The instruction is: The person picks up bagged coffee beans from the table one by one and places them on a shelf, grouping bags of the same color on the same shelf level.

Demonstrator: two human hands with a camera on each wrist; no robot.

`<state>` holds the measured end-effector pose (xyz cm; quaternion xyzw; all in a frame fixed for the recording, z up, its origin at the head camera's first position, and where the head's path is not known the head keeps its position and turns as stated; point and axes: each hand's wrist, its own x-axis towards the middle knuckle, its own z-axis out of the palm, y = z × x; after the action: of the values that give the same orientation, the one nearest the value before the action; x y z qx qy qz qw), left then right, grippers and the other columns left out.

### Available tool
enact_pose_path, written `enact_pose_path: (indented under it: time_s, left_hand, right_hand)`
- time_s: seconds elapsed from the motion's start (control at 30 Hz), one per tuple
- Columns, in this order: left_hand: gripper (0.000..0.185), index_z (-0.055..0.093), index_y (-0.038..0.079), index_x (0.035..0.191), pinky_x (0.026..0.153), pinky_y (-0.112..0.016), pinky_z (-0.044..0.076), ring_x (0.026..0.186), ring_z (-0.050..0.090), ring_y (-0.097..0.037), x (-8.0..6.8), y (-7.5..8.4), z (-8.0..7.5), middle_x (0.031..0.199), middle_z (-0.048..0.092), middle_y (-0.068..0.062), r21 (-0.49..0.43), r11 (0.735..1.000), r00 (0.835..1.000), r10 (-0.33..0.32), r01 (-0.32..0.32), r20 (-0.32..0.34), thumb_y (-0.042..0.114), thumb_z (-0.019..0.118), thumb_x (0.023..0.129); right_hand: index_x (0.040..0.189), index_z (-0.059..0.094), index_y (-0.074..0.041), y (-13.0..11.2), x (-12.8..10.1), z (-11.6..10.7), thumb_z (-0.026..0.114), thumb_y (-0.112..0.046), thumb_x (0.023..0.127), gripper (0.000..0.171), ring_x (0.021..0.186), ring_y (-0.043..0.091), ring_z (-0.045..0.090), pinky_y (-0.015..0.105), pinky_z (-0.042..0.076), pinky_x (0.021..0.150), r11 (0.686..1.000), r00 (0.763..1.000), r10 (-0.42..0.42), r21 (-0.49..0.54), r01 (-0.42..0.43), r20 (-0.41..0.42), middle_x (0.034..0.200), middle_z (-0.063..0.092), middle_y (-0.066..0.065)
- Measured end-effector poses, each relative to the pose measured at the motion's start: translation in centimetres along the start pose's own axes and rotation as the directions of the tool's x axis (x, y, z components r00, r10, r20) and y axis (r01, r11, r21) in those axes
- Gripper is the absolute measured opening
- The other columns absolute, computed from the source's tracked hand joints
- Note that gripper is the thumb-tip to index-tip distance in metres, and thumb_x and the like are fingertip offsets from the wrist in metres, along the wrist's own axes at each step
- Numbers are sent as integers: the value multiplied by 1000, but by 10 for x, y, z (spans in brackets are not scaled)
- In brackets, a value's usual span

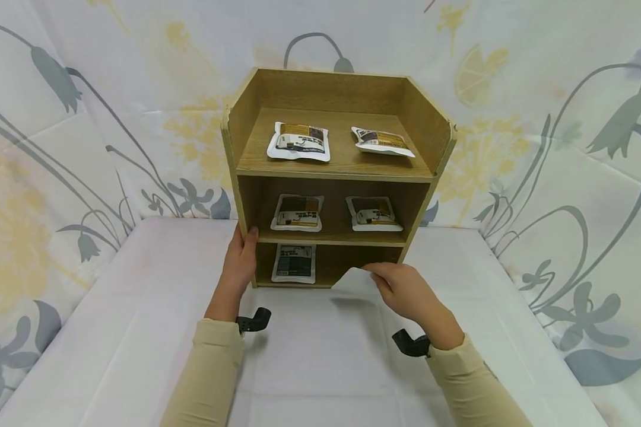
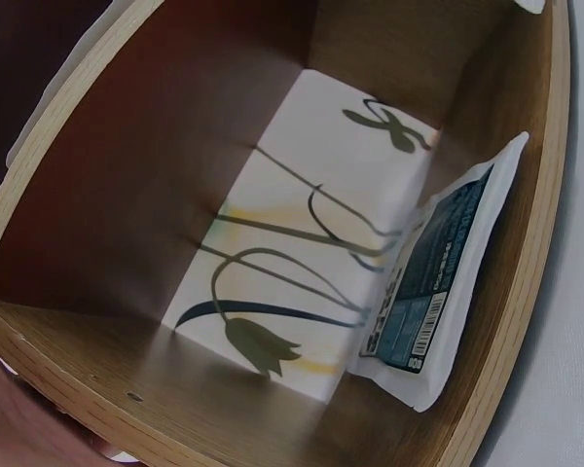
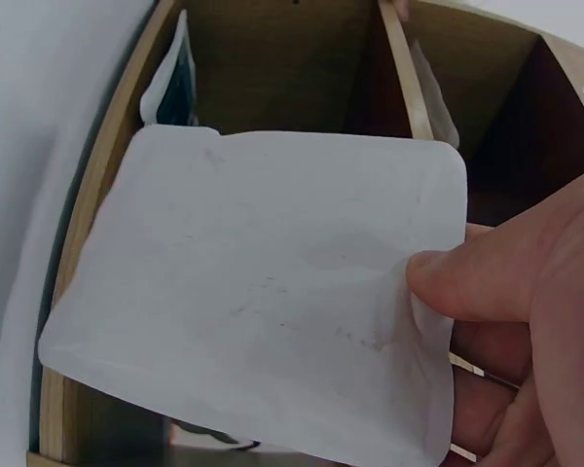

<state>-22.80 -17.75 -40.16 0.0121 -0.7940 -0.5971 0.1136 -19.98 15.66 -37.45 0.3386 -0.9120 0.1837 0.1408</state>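
Where the wooden shelf unit [image 1: 338,172] stands at the far middle of the white-covered desk [image 1: 139,332], the right hand [image 1: 408,293] pinches a white pouch [image 1: 355,280] by its edge between thumb and fingers, blank side up, at the near opening of the bottom compartment, right half; in the right wrist view the same pouch [image 3: 263,311] fills the frame before the shelf's edge, thumb [image 3: 496,277] pressed on its right margin; left hand [image 1: 241,261] grips the near left upright of the unit at the level of the middle board, fingers curled round the edge; bottom compartment, left half: one blue-labelled pouch [image 1: 294,263] lying flat, seen also in the left wrist view [image 2: 438,282] against the floor of the compartment, with the flowered backdrop showing through the open back; middle shelf: two brown-labelled pouches, one left [image 1: 297,212], one right [image 1: 374,213], set apart; top shelf: two more, left [image 1: 299,141] and right [image 1: 381,141], likewise apart; both forearms in beige sleeves, each carrying a black wrist mount; backdrop [image 1: 566,148] a pale cloth printed with grey and yellow flowers.
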Motion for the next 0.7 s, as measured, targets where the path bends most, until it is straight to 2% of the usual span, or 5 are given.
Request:
enact_pose_path:
  time_s: [0.23, 0.53, 0.7]
  left_hand:
    - [61, 16, 28, 155, 111, -61, 30, 142, 32, -37, 2, 0, 0, 156, 31, -13, 0, 1000, 1000, -2, 2, -6, 54, 30, 101]
    - [62, 15, 30, 155, 111, -61, 30, 142, 32, -37, 2, -1, 1, 157, 30, -12, 6, 1000, 1000, -14, 14, -2, 55, 28, 101]
    - [63, 14, 29, 156, 112, -60, 28, 143, 31, -36, 1, -2, 1, 157, 29, -12, 5, 1000, 1000, -26, 26, -1, 55, 29, 101]
  right_hand:
    - [114, 70, -8, 0, 9, 4, 57, -5, 93, 25, 68, 11, 55, 31, 50, 66, 1000, 998, -4, -28, 2, -56, 101, 74, 5]
    - [113, 71, -7, 1, 14, 11, 59, -4, 92, 24, 61, 10, 49, 27, 44, 60, 998, 995, -3, -58, -3, -104, 101, 74, 7]
    - [113, 71, -8, 4, 13, 20, 60, -5, 92, 24, 74, 18, 67, 33, 53, 64, 994, 993, 20, -103, -32, -113, 103, 74, 8]
